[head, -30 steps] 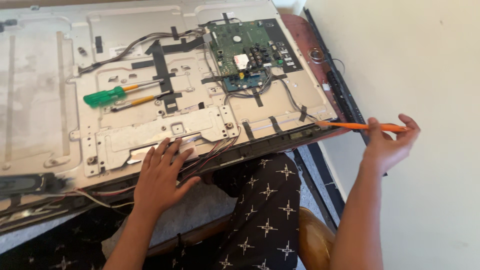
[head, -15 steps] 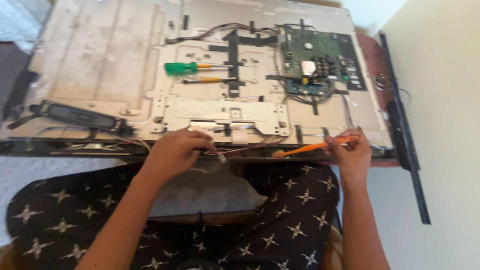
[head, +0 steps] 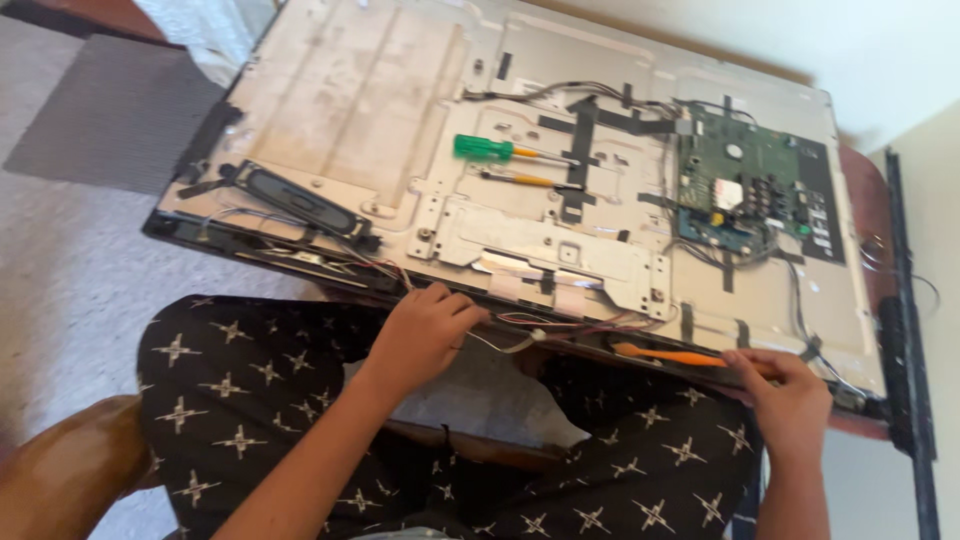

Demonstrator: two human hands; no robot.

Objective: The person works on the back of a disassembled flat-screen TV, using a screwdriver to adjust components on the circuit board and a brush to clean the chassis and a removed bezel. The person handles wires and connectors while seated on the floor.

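I'm now working my orange pry tool (head: pixel 668 354), gripped in my right hand (head: pixel 790 395), flatter along the television's near edge (head: pixel 300 262), while my left hand (head: pixel 425 330) is pinching the wires (head: pixel 520 340).

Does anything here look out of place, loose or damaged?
Yes. The flat-screen panel lies face down with its back cover off. A long black speaker sits askew near its lower left edge. Loose wires spill over the near edge by the left hand. The right hand holds an orange tool there.
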